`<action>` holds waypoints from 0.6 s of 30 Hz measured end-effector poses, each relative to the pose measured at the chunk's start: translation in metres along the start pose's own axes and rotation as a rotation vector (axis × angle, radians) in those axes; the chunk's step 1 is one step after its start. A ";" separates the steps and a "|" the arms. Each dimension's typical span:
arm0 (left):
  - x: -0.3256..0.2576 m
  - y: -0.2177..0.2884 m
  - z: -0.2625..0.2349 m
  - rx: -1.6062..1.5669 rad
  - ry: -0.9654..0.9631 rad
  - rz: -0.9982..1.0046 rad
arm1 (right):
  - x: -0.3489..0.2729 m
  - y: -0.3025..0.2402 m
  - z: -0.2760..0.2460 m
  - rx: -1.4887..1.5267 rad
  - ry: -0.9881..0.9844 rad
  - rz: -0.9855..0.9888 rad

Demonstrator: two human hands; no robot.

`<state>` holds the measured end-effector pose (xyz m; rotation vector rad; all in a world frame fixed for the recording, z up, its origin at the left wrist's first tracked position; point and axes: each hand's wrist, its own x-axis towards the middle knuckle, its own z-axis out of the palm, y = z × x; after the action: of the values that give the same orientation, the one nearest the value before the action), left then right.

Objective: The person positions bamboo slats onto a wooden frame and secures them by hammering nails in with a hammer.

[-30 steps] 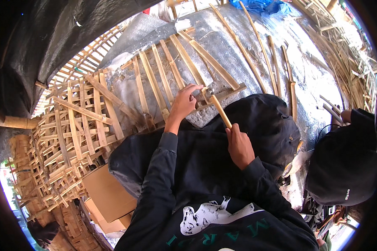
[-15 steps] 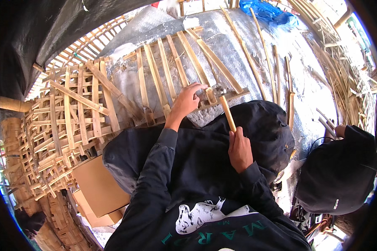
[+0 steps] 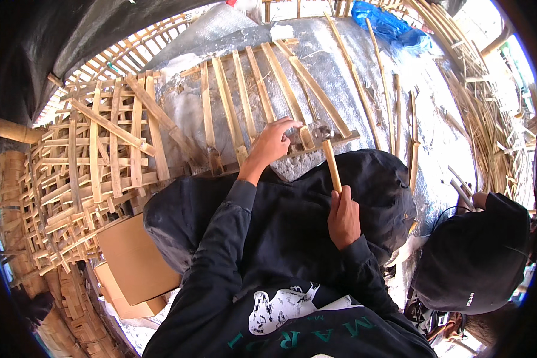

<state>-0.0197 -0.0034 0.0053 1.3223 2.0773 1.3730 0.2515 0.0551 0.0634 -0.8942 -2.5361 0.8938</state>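
Note:
My right hand (image 3: pixel 344 218) is closed around the wooden handle of a hammer (image 3: pixel 333 170). The hammer's metal head is just right of the lower end of a bamboo slat (image 3: pixel 285 83). My left hand (image 3: pixel 271 145) is beside that same slat end, its thumb and forefinger bent together; whether something small is between them I cannot make out. Several slats fan out across a near rail (image 3: pixel 340 141) and a far rail (image 3: pixel 289 42), forming a bamboo frame in front of my knees. A grey stone-like block (image 3: pixel 295 168) shows under the near rail.
Finished-looking bamboo lattice panels (image 3: pixel 95 161) are piled at left, above a cardboard box (image 3: pixel 138 259). Loose bamboo strips (image 3: pixel 355 77) lie on the silvery sheet at right. A blue plastic bag (image 3: pixel 388 27) is at the back. Another person in a black cap (image 3: pixel 474 256) sits close at right.
The view has shifted slightly, so the frame appears a little further right. The hammer head has moved slightly right of the slat end. My left hand keeps its place by the slat.

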 end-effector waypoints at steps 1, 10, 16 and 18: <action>0.001 0.000 0.000 -0.005 0.001 -0.003 | 0.000 0.003 0.002 -0.005 -0.004 0.001; 0.003 -0.010 0.002 -0.018 0.021 0.053 | 0.004 0.006 0.005 -0.067 -0.029 -0.047; 0.002 -0.005 0.005 -0.031 0.015 0.007 | 0.000 -0.001 0.002 -0.109 0.029 -0.052; -0.002 -0.004 0.002 -0.034 -0.020 -0.052 | -0.001 0.007 0.007 -0.090 -0.042 -0.004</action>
<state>-0.0194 -0.0041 0.0002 1.2543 2.0514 1.3615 0.2518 0.0557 0.0536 -0.9050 -2.6317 0.8109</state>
